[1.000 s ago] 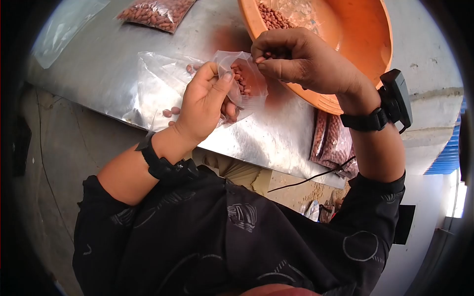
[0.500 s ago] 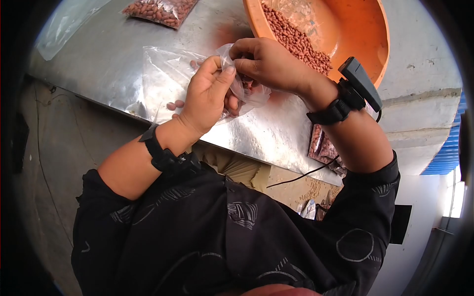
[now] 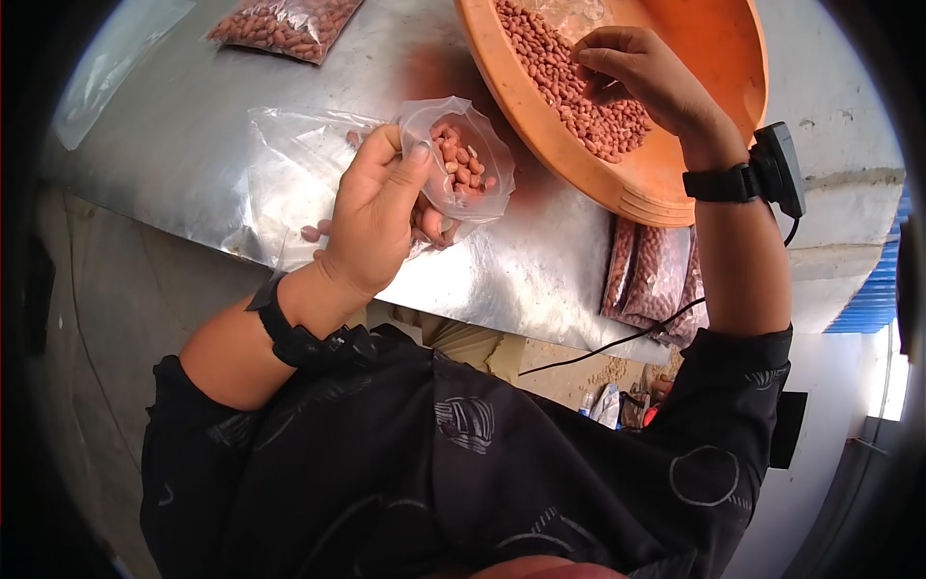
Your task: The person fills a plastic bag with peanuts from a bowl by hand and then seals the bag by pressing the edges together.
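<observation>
My left hand (image 3: 381,207) is closed around a clear plastic bag (image 3: 502,193), thumb on the rim of its opened mouth. Reddish peanuts (image 3: 461,159) show inside that mouth, and the rest of the bag lies to the left on the metal table with a few peanuts in it. Above a large orange basin (image 3: 617,188) hovers my right hand (image 3: 641,77), its fingers bent and slightly apart with nothing visible between them. Beneath it, a heap of peanuts (image 3: 559,92) covers the basin's left side.
A filled bag of peanuts (image 3: 289,24) lies at the table's far side. More filled bags (image 3: 651,270) sit by the near right edge, beside a black cable (image 3: 617,343). A clear plastic sheet or bag (image 3: 111,77) rests at the far left of the metal table (image 3: 540,280).
My right hand has left the bag's mouth and moved right, over the basin. The mouth now stands wide, with peanuts showing. My left hand keeps hold of the bag, slightly lower and left.
</observation>
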A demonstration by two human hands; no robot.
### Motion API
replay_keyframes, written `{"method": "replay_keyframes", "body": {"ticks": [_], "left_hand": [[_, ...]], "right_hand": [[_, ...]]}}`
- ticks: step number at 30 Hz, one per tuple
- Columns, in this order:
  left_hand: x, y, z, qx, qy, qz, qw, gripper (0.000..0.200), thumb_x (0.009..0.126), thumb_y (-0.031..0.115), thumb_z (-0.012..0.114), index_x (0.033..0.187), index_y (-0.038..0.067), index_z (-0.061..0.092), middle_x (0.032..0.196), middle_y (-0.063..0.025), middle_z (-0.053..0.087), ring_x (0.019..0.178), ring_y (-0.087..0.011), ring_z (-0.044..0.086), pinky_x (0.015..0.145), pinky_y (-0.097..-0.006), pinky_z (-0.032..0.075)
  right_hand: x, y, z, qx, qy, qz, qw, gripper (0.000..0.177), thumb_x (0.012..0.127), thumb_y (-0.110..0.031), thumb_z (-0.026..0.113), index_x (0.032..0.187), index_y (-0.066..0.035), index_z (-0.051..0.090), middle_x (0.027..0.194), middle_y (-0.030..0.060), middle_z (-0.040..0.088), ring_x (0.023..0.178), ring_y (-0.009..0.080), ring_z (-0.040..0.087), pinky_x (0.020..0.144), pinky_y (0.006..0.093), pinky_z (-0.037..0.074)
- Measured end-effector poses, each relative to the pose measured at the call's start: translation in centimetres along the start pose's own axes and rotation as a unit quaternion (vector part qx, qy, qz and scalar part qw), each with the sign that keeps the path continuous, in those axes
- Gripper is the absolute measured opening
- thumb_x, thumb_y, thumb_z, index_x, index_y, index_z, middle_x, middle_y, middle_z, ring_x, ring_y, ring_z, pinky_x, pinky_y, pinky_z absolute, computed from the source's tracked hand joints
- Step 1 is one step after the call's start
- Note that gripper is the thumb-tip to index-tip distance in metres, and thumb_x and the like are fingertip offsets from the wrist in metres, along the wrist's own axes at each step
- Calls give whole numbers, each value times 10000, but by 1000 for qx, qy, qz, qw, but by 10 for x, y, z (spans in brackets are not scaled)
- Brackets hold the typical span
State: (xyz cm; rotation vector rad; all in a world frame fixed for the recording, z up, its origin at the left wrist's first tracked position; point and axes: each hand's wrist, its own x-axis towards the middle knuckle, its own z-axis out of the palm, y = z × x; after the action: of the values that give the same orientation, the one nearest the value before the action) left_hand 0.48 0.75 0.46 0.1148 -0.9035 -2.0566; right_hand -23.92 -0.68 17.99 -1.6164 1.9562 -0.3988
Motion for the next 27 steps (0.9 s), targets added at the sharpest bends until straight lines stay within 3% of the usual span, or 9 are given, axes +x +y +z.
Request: {"method": "replay_keyframes", "body": {"ticks": [5,7,9,12,16,18,21,24,27], "left_hand": [[-1,2,2,25,26,-11,999,175,973,205,364,931,46,422,700,-31,530,523,-40,465,478,-182,416],[-1,3,2,39,22,-7,999,178,971,211,369,935,45,425,716,-32,535,530,-37,467,483,-174,411],[-2,5,2,47,22,-10,999,183,969,217,375,939,44,426,728,-32,539,534,-35,467,486,-166,406],[-3,4,3,57,22,-18,998,189,967,223,384,946,41,427,740,-30,542,538,-32,463,489,-159,398],[-3,3,3,53,24,-18,998,187,965,222,387,955,39,425,749,-26,537,546,-32,459,491,-158,393],[-3,4,5,44,28,-20,998,183,966,218,386,958,39,422,749,-23,533,551,-32,458,492,-158,392],[-3,3,4,42,24,-13,999,174,967,209,382,962,38,419,746,-20,527,554,-31,455,494,-160,393],[-3,1,2,39,13,-2,999,166,968,198,378,965,36,417,741,-18,522,550,-30,451,498,-162,398],[-3,2,2,34,13,-5,999,164,969,192,376,974,33,417,739,-17,521,547,-31,448,502,-164,402]], "right_hand": [[6,48,-20,-201,-90,245,944,394,864,-374,553,1113,-69,567,893,56,593,686,140,591,599,307,532],[4,65,-20,-218,-136,321,911,690,815,-527,555,1330,-101,384,1079,119,548,689,195,588,581,340,541],[1,75,-16,-190,-136,313,921,814,792,-570,563,1397,-121,255,1133,129,534,673,199,593,566,336,539],[3,78,2,-158,-108,228,955,813,825,-536,549,1423,-133,173,1220,148,488,879,234,598,608,335,541],[31,86,23,-167,-137,74,973,791,844,-534,510,1420,-114,166,1289,211,425,1170,285,444,888,368,439],[45,92,29,-186,-141,16,972,692,910,-416,482,1426,-103,145,1322,165,398,1236,246,382,942,348,406],[50,104,38,-297,-71,10,952,627,913,-370,488,1393,-63,227,1238,181,472,1157,279,461,975,352,358],[46,98,36,-345,-61,7,937,501,896,-262,498,1306,-20,343,1127,198,541,1061,311,524,907,378,407],[43,93,33,-360,-68,3,930,493,828,-252,538,1245,-17,420,997,256,582,961,350,571,842,418,448]]}}
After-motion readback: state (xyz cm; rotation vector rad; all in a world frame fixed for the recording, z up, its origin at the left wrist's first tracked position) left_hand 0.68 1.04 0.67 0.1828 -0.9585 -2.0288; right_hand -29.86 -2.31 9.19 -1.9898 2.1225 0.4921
